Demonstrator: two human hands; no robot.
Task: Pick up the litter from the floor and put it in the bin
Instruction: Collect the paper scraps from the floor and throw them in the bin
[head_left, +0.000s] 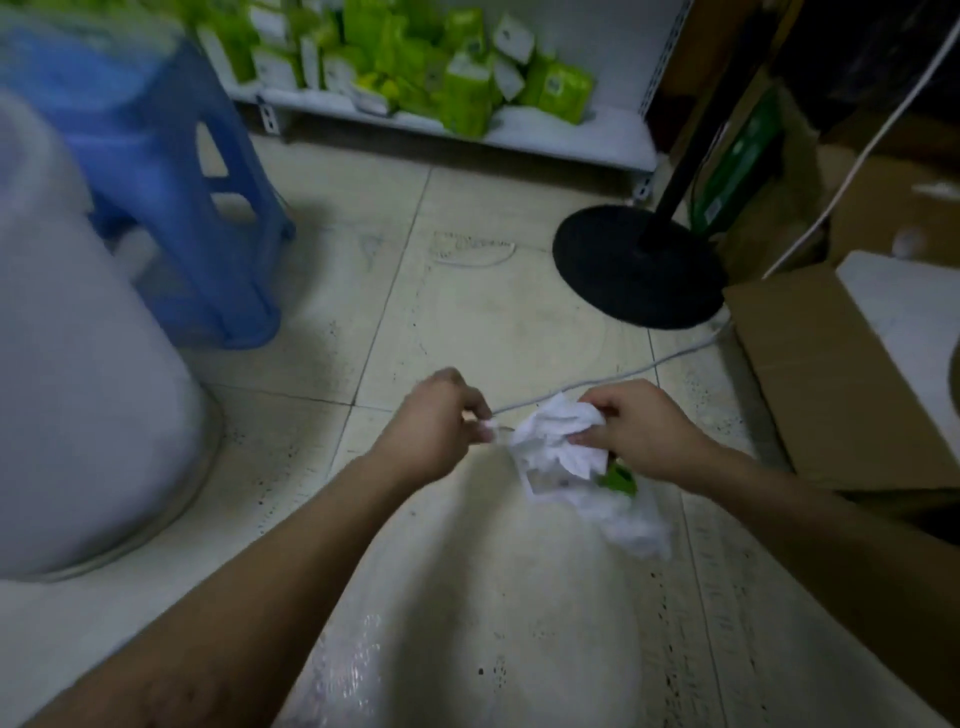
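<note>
My right hand (639, 431) grips a bundle of crumpled white tissue litter (558, 436) with a green wrapper (618, 478) showing under it. More white paper (628, 525) hangs below the bundle. My left hand (436, 421) is pinched shut on a thin edge of clear plastic beside the tissue; what that plastic belongs to is hard to tell. A clear plastic bag (467, 623) spreads below my hands over the tiled floor. A large pale rounded container (78, 389), possibly the bin, stands at the left.
A blue plastic stool (182, 208) stands at the upper left. A white shelf (519, 135) with green packets runs along the back. A black round stand base (634, 265), a grey cable (675, 358) and cardboard boxes (831, 395) are at the right.
</note>
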